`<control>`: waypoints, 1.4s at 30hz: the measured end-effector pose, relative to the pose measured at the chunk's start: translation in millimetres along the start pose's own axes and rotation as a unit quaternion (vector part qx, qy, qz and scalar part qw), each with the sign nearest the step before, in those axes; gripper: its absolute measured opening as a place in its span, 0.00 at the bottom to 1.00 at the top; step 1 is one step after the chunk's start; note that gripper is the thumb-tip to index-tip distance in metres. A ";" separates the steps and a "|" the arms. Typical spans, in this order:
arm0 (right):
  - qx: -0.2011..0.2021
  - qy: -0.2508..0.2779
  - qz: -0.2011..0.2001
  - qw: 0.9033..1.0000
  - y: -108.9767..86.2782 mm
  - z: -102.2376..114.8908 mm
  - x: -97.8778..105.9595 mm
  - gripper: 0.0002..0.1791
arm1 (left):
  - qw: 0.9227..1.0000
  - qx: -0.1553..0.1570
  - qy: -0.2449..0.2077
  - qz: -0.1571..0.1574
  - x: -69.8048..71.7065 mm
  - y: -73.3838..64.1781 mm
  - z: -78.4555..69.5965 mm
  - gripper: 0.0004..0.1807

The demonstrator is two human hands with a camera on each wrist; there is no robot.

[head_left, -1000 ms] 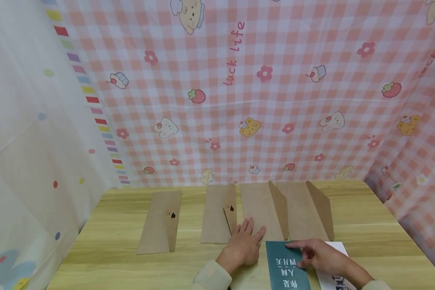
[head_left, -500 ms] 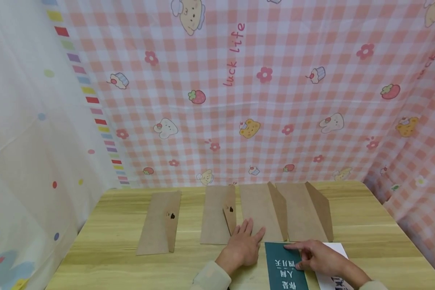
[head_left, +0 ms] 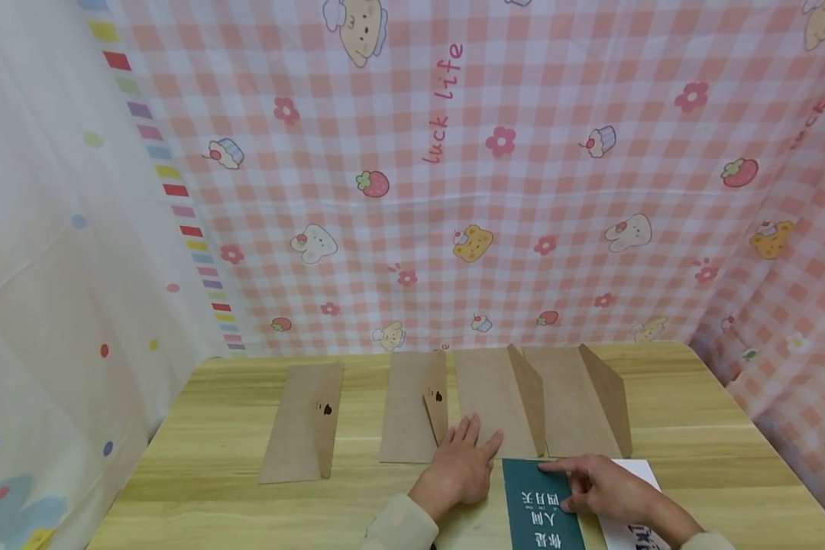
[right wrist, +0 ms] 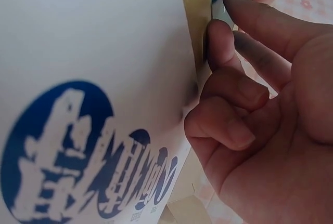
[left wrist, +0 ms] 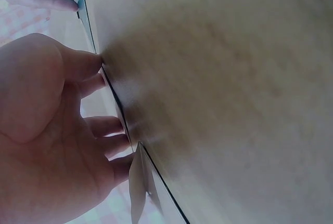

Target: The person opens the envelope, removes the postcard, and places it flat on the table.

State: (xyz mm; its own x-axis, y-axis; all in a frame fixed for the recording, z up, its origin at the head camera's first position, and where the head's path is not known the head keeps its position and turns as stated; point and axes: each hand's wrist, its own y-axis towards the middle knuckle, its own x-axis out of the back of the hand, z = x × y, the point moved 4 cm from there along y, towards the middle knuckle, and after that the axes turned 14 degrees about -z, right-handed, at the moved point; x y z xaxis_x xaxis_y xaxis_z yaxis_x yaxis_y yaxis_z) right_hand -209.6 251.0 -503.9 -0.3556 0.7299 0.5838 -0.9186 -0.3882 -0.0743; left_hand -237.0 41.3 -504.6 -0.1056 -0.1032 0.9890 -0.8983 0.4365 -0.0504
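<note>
My left hand lies palm down with spread fingers on the near left corner of a brown kraft envelope, its fingertips also close to the raised flap of the envelope to the left. A dark green card with white characters lies just in front of the envelopes. My right hand touches the face of this card with a straight index finger and the thumb; its other fingers are curled in the right wrist view. Partly hidden beneath that wrist is a white card with blue printed lettering.
Another kraft envelope with its flap spread out is at the right, and one more with a dark print on its flap is at the left. The wooden table ends at a pink checked cloth behind.
</note>
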 end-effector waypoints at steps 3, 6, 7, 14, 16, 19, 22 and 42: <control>0.000 0.003 0.004 1.000 -0.5 0.5 -0.2 0.30 | 1.000 0.001 -0.002 0.002 0.1 -0.5 0.1 0.28; 0.000 0.002 0.005 1.000 -0.6 1.0 -0.2 0.29 | 1.000 0.000 -0.005 0.005 0.6 -0.8 0.3 0.28; 0.001 0.000 0.005 1.000 -0.6 1.4 -0.1 0.29 | 1.000 0.000 -0.006 0.006 0.7 -1.0 0.4 0.28; 0.001 -0.024 -0.002 1.000 0.9 4.9 0.0 0.27 | 1.000 -0.004 -0.013 0.007 4.8 -0.4 0.8 0.28; 0.001 -0.029 -0.005 1.000 1.0 6.4 0.0 0.27 | 1.000 -0.004 -0.010 0.004 5.4 -0.1 1.1 0.29; -0.002 -0.031 -0.007 0.999 0.2 8.7 0.1 0.28 | 1.000 -0.005 -0.009 0.003 5.9 0.5 1.2 0.29; -0.006 -0.031 -0.008 0.999 -0.7 10.2 0.4 0.28 | 1.000 -0.006 -0.015 0.006 5.9 0.5 1.1 0.29; -0.008 -0.030 0.003 1.000 4.2 25.6 4.8 0.26 | 0.997 -0.025 -0.057 -0.037 11.6 -1.1 1.9 0.29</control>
State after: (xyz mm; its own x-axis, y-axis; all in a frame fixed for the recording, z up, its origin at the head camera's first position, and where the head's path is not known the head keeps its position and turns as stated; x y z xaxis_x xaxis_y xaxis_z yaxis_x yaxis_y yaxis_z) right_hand -210.8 238.4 -480.7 -0.3509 0.6927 0.6301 -0.9191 -0.3836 -0.0902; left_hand -238.1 37.9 -493.4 -0.0901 -0.2376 0.9672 -0.8834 0.4675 0.0326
